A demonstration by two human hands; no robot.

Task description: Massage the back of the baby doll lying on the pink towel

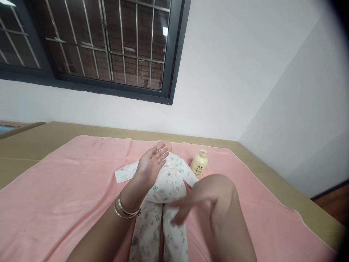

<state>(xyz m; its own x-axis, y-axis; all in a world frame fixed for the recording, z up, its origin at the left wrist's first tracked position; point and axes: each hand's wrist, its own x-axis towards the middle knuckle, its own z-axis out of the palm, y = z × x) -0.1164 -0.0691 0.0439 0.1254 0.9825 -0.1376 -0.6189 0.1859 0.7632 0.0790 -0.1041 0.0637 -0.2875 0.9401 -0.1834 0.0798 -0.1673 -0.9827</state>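
From my remote seat I watched the left hand near the middle of the frame, its palm turned up and its fingers loosely extended; that grip was wide and held nothing. Two thin bangles circled its wrist. The right hand, right of centre and lower down, was bent sharply at the wrist, with its fingers pointing left; it was blurred, but its grip seemed loosely spread, with nothing I could make out in it. Beneath both hands lay a white printed outfit, laid out from the centre to the bottom edge, one sleeve out to the left, the other to the right, and two trouser legs side by side below. At its neck a rounded pinkish shape was partly hidden behind the left fingertips. I could not tell whether either hand touched the cloth. A pale yellow pump bottle stood just beside the right sleeve. All of this rested on a pink blanket over a tan worktop, below the barred window at upper left.
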